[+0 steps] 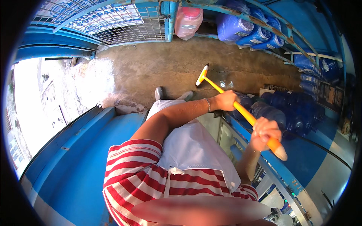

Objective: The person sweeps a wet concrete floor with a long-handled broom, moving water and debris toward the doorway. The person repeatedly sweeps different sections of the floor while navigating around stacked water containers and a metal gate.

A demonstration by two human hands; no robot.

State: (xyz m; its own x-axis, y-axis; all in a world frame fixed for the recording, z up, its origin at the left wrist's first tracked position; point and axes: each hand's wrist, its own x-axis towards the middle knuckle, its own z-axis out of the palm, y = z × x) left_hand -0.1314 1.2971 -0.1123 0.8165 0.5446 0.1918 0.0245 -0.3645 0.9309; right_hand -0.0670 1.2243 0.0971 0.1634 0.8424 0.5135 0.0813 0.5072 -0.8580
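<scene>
A floor squeegee with a yellow-orange handle (pixel 245 110) slants across in front of me. My left hand (pixel 226 100), with a bracelet at the wrist, grips the handle partway down. Nearer the top, my right hand (pixel 265 134) is closed around the orange grip, and its pale end cap sticks out beyond the fist. The squeegee head (pixel 201 75), yellow-orange with white ends and a dark blade, rests on the wet concrete floor (pixel 158 62) ahead of my shoes.
Wrapped blue containers (pixel 258 36) and a pink container (pixel 189 22) stand by a rusty blue rack (pixel 282 35). Blue water jugs (pixel 297 110) crowd the right. A mesh gate (pixel 124 25) is at upper left, a bright doorway (pixel 56 93) at left. Blue panels flank me.
</scene>
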